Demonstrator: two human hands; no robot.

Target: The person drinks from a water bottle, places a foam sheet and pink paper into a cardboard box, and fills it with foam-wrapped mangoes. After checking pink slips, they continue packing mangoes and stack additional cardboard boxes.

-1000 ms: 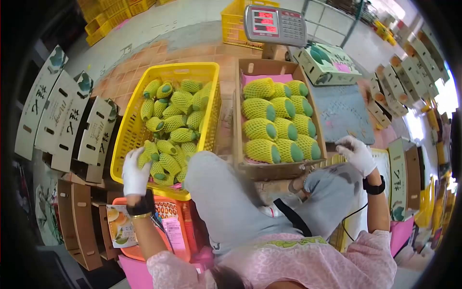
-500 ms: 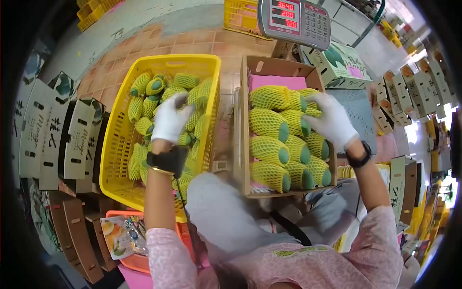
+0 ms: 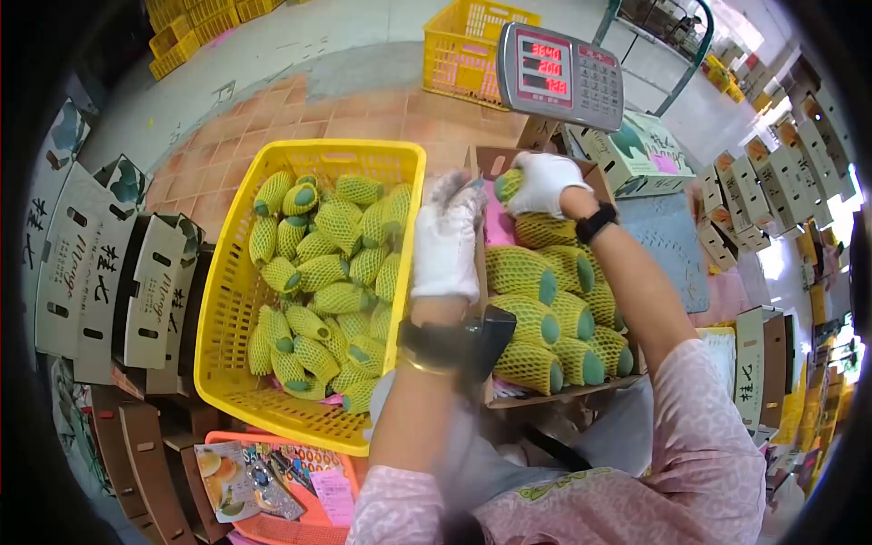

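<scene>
My right hand (image 3: 545,182), in a white glove, is closed round a mango in yellow-green foam net (image 3: 510,186) at the top of the cardboard box (image 3: 480,381). Below it, rows of netted mangoes (image 3: 522,318) with green ends showing fill the box. My left hand (image 3: 447,238), also gloved, is raised between the box and the yellow basket (image 3: 207,363); its fingers point up and apart, with nothing visible in them. Many smaller netted mangoes (image 3: 322,272) lie loosely in the basket. Pink paper (image 3: 498,218) shows in the box's upper left corner.
A scale display (image 3: 561,77) stands behind the box, near another yellow crate (image 3: 468,50). An orange basket (image 3: 272,527) with packets sits at the lower left. Printed cartons (image 3: 86,263) line the left side; more cartons (image 3: 772,195) are stacked at the right.
My left hand has moved right, out from over the yellow basket. My right hand has moved to the box's top end and closed on a mango. The view has shifted, so the containers appear lower.
</scene>
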